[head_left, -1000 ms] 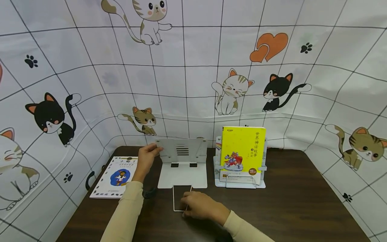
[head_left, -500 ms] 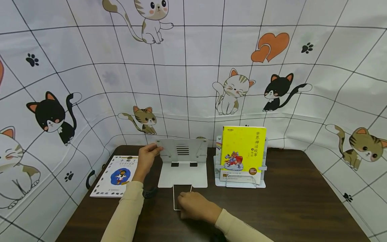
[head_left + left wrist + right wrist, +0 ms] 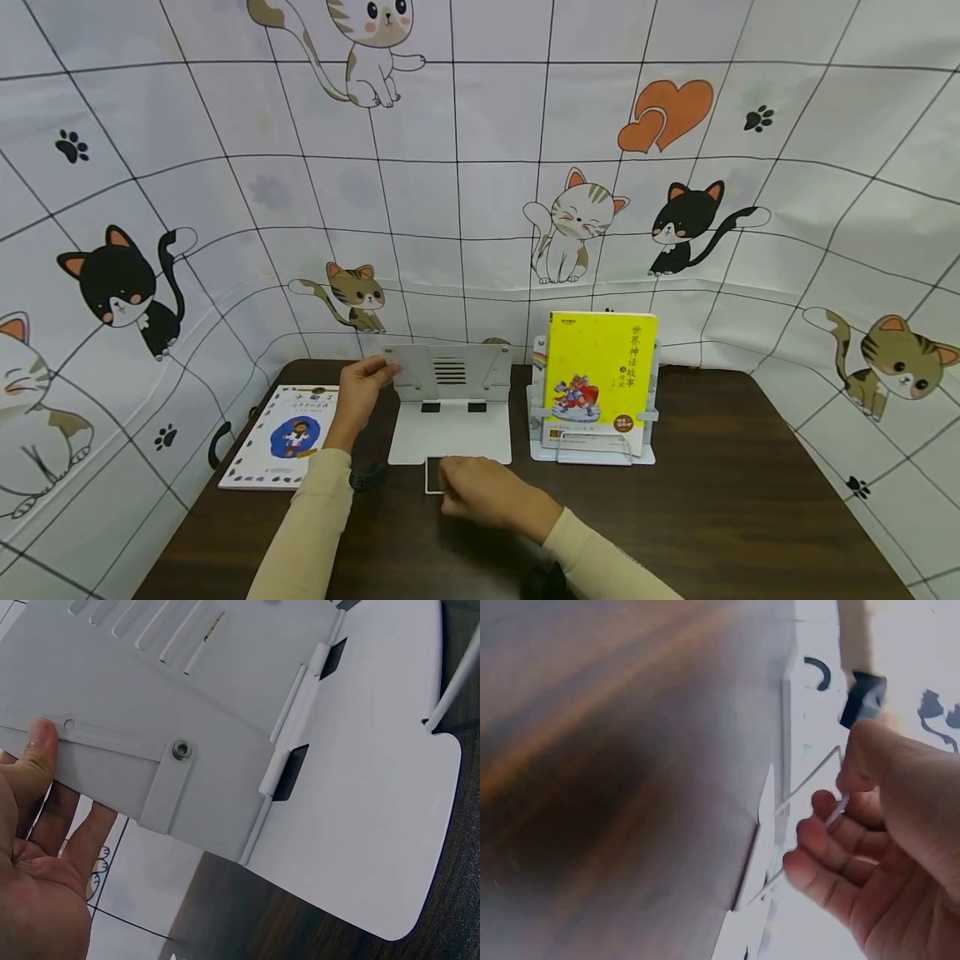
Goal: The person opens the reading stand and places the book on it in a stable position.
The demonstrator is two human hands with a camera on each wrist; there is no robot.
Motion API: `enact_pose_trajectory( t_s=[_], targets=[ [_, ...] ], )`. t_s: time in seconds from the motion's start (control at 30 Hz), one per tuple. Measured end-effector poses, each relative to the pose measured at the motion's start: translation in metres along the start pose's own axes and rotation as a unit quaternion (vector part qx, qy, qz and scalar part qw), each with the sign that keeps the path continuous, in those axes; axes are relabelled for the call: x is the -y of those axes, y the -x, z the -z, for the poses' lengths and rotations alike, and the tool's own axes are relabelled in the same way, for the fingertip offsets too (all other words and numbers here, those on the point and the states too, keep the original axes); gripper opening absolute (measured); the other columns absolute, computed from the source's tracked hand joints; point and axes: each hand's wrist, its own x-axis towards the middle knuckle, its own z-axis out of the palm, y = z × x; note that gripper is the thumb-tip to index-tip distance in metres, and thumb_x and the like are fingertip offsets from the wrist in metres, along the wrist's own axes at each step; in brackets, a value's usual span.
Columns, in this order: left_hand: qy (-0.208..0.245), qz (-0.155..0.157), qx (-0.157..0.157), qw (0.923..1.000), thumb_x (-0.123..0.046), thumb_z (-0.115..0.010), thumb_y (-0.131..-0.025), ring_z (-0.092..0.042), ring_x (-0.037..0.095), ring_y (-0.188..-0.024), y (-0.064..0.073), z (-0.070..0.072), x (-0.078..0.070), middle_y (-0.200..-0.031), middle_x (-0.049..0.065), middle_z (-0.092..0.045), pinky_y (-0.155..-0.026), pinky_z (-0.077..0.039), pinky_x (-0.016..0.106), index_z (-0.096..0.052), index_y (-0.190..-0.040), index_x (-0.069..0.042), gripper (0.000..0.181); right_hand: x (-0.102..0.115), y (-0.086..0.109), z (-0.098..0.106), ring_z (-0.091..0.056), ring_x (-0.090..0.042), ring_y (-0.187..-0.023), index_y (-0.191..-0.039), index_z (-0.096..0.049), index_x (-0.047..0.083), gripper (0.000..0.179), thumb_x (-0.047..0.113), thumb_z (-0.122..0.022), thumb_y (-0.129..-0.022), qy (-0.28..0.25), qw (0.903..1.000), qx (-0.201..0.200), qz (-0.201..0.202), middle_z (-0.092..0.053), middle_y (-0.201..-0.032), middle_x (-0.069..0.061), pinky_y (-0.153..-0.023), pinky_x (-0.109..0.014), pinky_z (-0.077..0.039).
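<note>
A white metal book stand (image 3: 450, 437) stands at the middle of the table, its slotted back panel (image 3: 142, 735) raised from the flat base (image 3: 375, 787). My left hand (image 3: 362, 396) pinches the panel's left edge, with the thumb on its face in the left wrist view and the other fingers behind. At the front of the base is a white wire bracket (image 3: 810, 776). My right hand (image 3: 495, 498) pinches its outer bar between thumb and fingers; in the right wrist view the wire slants up from the base. The hand hides part of the wire in the head view.
To the right, a yellow book (image 3: 600, 375) rests on a second stand (image 3: 536, 425) with a wire bracket in front. A white book (image 3: 270, 442) lies flat at the left of the dark wooden table (image 3: 712, 500). A cat-patterned cloth (image 3: 495, 192) hangs behind.
My right hand has moved from beside the wire bracket's lower right to its outer bar and swung it up, so it looks shorter. The left hand has stayed on the panel.
</note>
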Motion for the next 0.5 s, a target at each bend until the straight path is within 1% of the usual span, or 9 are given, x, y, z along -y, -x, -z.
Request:
enact_pose_trajectory(
  t_s=[0.1,0.17,0.23,0.3,0.37,0.5],
  targets=[
    [-0.002,0.004,0.003,1.0000,-0.001,-0.077,-0.096,-0.071,-0.001,-0.086,0.002,0.001,-0.001,-0.094,0.006,-0.079,-0.082,-0.059,0.016,-0.078,-0.093,0.004,0.006,-0.006,-0.002,0.005,-0.045,0.003,-0.069,-0.097,-0.058,0.018,0.013,0.013,-0.070,-0.096,-0.067,0.9974,-0.022,-0.016,-0.054,-0.083,0.012,-0.062,-0.013,-0.038],
    [-0.002,0.008,0.004,1.0000,-0.001,-0.077,-0.096,-0.071,-0.002,-0.086,0.003,0.002,-0.002,-0.095,0.005,-0.080,-0.083,-0.060,0.017,-0.078,-0.098,0.006,0.008,-0.010,-0.003,0.008,-0.045,0.002,-0.071,-0.100,-0.057,0.017,0.010,0.012,-0.066,-0.098,-0.090,0.9945,-0.046,-0.026,-0.055,-0.085,0.010,-0.062,-0.013,-0.039],
    [-0.004,0.012,0.006,0.9999,-0.002,-0.076,-0.097,-0.071,-0.003,-0.087,0.004,0.002,-0.003,-0.096,0.003,-0.080,-0.085,-0.060,0.018,-0.078,-0.104,0.009,0.013,-0.013,-0.005,0.010,-0.048,-0.001,-0.072,-0.106,-0.058,0.015,0.005,0.013,-0.062,-0.104,-0.106,0.9910,-0.072,-0.041,-0.057,-0.089,0.008,-0.063,-0.015,-0.042],
    [-0.006,0.012,0.007,0.9999,-0.002,-0.076,-0.098,-0.071,-0.003,-0.088,0.005,0.001,-0.004,-0.096,0.001,-0.079,-0.087,-0.061,0.020,-0.076,-0.108,0.012,0.018,-0.017,-0.008,0.011,-0.051,-0.003,-0.076,-0.111,-0.059,0.013,0.003,0.014,-0.059,-0.108,-0.101,0.9884,-0.100,-0.053,-0.060,-0.094,0.004,-0.066,-0.017,-0.047],
    [-0.011,0.011,0.009,0.9998,-0.003,-0.075,-0.098,-0.070,-0.003,-0.088,0.005,0.001,-0.004,-0.094,-0.002,-0.078,-0.089,-0.061,0.022,-0.075,-0.110,0.014,0.020,-0.021,-0.012,0.009,-0.055,-0.007,-0.079,-0.115,-0.060,0.010,0.006,0.014,-0.057,-0.111,-0.089,0.9859,-0.128,-0.061,-0.062,-0.099,0.001,-0.070,-0.021,-0.051],
    [-0.014,0.002,0.006,0.9999,-0.003,-0.075,-0.099,-0.071,-0.002,-0.088,0.005,0.001,-0.002,-0.090,-0.005,-0.076,-0.088,-0.061,0.022,-0.076,-0.107,0.012,0.017,-0.031,-0.019,0.002,-0.062,-0.014,-0.087,-0.111,-0.064,0.007,0.009,0.012,-0.058,-0.111,-0.066,0.9781,-0.180,-0.080,-0.064,-0.101,-0.005,-0.078,-0.032,-0.058]
  ],
)
